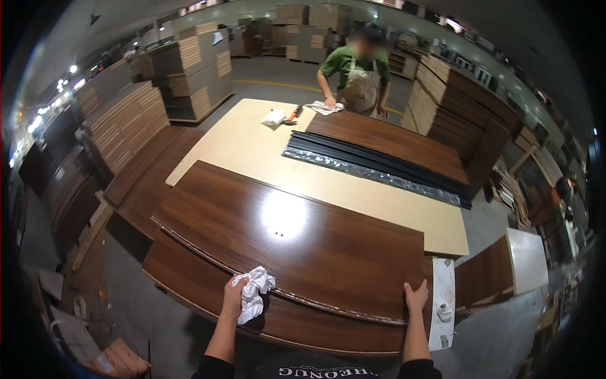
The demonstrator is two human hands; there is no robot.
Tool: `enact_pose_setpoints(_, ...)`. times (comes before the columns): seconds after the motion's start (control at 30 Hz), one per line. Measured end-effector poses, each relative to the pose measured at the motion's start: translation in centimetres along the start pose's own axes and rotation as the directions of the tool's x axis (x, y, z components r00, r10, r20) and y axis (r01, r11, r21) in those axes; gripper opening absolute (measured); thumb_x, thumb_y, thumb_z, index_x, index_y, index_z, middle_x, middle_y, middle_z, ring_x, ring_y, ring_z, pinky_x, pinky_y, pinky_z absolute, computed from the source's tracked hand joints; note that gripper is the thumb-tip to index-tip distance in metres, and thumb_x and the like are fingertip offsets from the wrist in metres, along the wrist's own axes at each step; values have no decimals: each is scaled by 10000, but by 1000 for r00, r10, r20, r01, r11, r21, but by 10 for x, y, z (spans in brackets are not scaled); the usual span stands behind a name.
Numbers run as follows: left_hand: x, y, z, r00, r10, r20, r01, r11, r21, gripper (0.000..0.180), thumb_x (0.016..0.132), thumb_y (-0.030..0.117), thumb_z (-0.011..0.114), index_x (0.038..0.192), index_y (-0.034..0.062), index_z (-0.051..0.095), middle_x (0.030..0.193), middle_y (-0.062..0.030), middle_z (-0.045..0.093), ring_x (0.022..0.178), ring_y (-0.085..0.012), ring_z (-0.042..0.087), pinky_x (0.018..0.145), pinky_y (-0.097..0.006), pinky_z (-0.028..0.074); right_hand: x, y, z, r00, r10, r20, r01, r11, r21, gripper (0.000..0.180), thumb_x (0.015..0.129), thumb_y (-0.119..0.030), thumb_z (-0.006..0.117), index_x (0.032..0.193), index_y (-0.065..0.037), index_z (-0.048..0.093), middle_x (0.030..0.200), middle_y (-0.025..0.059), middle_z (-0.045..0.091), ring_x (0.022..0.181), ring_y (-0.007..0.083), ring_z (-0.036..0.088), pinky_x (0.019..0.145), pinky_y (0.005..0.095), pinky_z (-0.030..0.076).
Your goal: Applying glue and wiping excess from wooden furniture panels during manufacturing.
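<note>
In front of me lies a glossy brown wood-grain panel (353,246), and a second brown panel (303,326) shows beneath its near edge. My left hand (235,295) is closed on a crumpled white cloth (255,294) at the upper panel's near edge. Over at the panel's right end, my right hand (416,295) rests on the surface by the corner, thumb apart from the fingers and holding nothing. A bright lamp reflection covers part of the upper panel, with small dark holes just below it.
Across the pale table (221,139), a person in a green shirt and apron (361,82) presses a white cloth (325,108) beside another brown panel (385,142). Black strips (372,165) and an orange-handled tool (294,114) lie between us. Panel stacks (129,126) stand around.
</note>
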State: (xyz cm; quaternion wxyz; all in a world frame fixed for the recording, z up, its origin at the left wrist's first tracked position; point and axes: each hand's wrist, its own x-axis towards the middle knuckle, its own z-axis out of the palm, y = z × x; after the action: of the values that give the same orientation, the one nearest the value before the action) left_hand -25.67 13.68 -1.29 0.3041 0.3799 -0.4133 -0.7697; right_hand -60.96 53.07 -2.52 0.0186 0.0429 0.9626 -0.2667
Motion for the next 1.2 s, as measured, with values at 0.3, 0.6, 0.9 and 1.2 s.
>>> enact_pose_setpoints(0.3,72,14,34,992,-51,113,50,999,11,226,839,118,624,1041,19,604,944,-62,648,816,-167,630,735,-296,505,-8,-61,9,958,-273,-85,277,960,47,846,755,-383,704,1420,-79,277,1437,191,330,1323,334,329,1052,520,279)
enact_pose_setpoints(0.6,134,8,62,978,-54,199,43,997,58,265,846,160,624,1069,19,595,954,-74,636,854,-187,616,773,-335,496,-149,-99,19,862,-499,-86,478,746,464,606,847,-316,652,1335,-42,421,1254,167,513,1167,292,496,998,383,400)
enact_pose_setpoints(0.9,-51,-38,150,753,-317,577,482,863,-153,528,963,488,400,1230,49,520,1114,-78,612,936,-196,601,819,-348,494,-247,-117,5,332,-786,522,-805,52,591,669,946,-263,497,1485,-131,123,716,29,539,535,58,520,768,395,568)
enact_pose_setpoints(1.2,-41,-36,131,832,-269,485,398,898,-185,596,917,545,441,1168,10,523,1003,-156,620,845,-268,621,717,-406,520,-256,-141,-14,175,-625,761,-448,637,627,360,904,-266,596,1152,-29,488,733,19,540,539,59,515,486,213,472)
